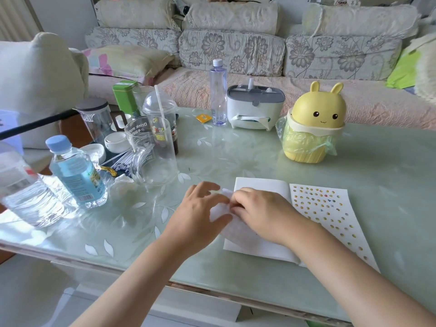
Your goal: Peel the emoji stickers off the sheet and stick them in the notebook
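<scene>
White sticker sheet (220,212) pinched in left hand (200,208) and right hand (262,211) grips, over notebook (259,185)

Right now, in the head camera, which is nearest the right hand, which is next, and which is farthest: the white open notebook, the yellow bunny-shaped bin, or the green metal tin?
1. White open notebook: right under the right hand.
2. Yellow bunny-shaped bin: behind it, to the right.
3. Green metal tin: far back on the left.

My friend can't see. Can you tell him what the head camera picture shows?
Two hands work over an open notebook on a green table: the left hand holds a pale sticker sheet, and the right hand touches it with curled fingers. The notebook's right page is dotted with tiny emoji stickers.
</scene>
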`<state>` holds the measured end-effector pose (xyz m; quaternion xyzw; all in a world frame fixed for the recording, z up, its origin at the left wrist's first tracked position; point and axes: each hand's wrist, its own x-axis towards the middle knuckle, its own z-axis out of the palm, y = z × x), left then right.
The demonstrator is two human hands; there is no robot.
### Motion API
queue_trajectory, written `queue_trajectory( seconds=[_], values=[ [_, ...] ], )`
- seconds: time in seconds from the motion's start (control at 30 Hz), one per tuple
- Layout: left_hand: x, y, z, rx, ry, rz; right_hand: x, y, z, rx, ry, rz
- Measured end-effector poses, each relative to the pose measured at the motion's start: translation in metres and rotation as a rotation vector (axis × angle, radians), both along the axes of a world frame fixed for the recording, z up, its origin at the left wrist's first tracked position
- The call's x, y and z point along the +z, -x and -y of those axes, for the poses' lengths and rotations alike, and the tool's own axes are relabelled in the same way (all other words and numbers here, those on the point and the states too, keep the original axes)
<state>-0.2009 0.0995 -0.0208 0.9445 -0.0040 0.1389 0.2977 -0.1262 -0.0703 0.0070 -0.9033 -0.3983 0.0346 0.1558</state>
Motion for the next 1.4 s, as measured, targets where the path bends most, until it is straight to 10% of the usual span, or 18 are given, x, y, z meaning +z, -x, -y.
queue_trajectory(
  seconds=[0.23, 1.03, 1.4],
  values=[
    [-0.02, 0.005, -0.018, -0.022, -0.087, -0.153, -0.019, 0.002, -0.025, 0.122, 0.267, 0.212],
    [-0.024, 0.007, -0.023, -0.034, -0.118, -0.185, -0.027, -0.005, -0.023, -0.012, 0.005, -0.071],
    [-0.016, 0.005, -0.019, -0.024, -0.114, -0.215, -0.046, -0.002, -0.015, 0.279, -0.007, 0.493]
  ],
)
